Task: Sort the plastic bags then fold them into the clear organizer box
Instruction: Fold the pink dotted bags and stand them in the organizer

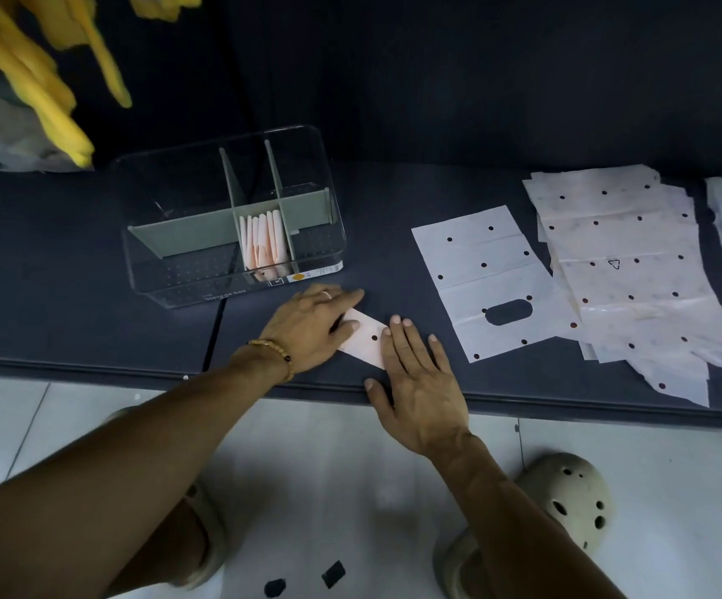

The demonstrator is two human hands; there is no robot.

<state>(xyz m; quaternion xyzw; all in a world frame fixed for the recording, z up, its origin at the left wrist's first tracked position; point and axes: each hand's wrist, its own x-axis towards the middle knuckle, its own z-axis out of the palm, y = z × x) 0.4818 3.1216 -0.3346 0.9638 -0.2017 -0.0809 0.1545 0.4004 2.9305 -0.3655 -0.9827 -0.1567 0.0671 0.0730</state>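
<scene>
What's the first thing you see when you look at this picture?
Two hands, the left hand and the right hand, press flat on a small folded bag at the dark table's near edge. Behind them stands the clear organizer box holding folded bags. Flat dotted bags lie to the right.

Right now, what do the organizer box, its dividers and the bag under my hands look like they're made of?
Organizer box: clear, glossy hard plastic, likely acrylic; you see straight through its walls. Dividers: opaque grey-green matte panels, probably plastic. Folded bag: thin, milky translucent plastic film with punched holes, pressed flat by the left hand and right hand.
</scene>
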